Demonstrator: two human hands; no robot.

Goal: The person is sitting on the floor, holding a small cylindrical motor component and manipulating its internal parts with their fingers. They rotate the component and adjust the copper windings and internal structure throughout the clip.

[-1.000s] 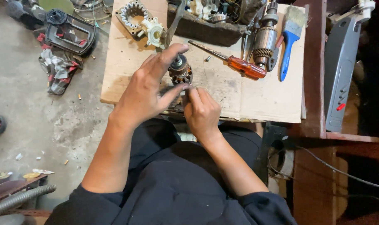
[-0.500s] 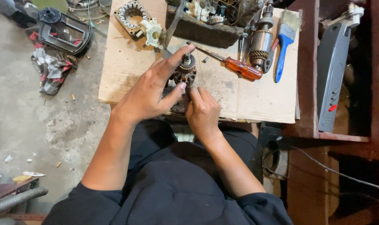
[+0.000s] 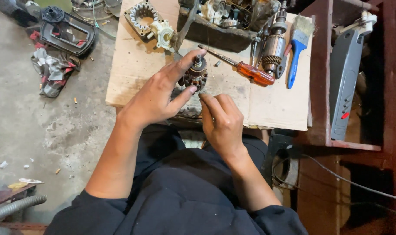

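My left hand (image 3: 158,95) holds a small motor armature (image 3: 195,76) with copper windings upright over the cardboard-covered bench (image 3: 128,82), forefinger at its top and thumb against its side. My right hand (image 3: 222,119) is just below it, fingertips pinched near the armature's lower edge; what they pinch is too small to tell. A screwdriver (image 3: 246,69) with an orange handle lies just beyond the armature.
On the bench lie a stator ring (image 3: 139,15), a white plastic part (image 3: 163,32), a dark tray of parts (image 3: 219,26), a second armature (image 3: 274,45) and a blue-handled brush (image 3: 296,52). A grey tool housing (image 3: 343,87) lies at right. A black casing (image 3: 67,30) and rags lie on the floor.
My hands and the armature have barely moved on the bench. My head has shifted, so the whole scene sits a little differently in view.
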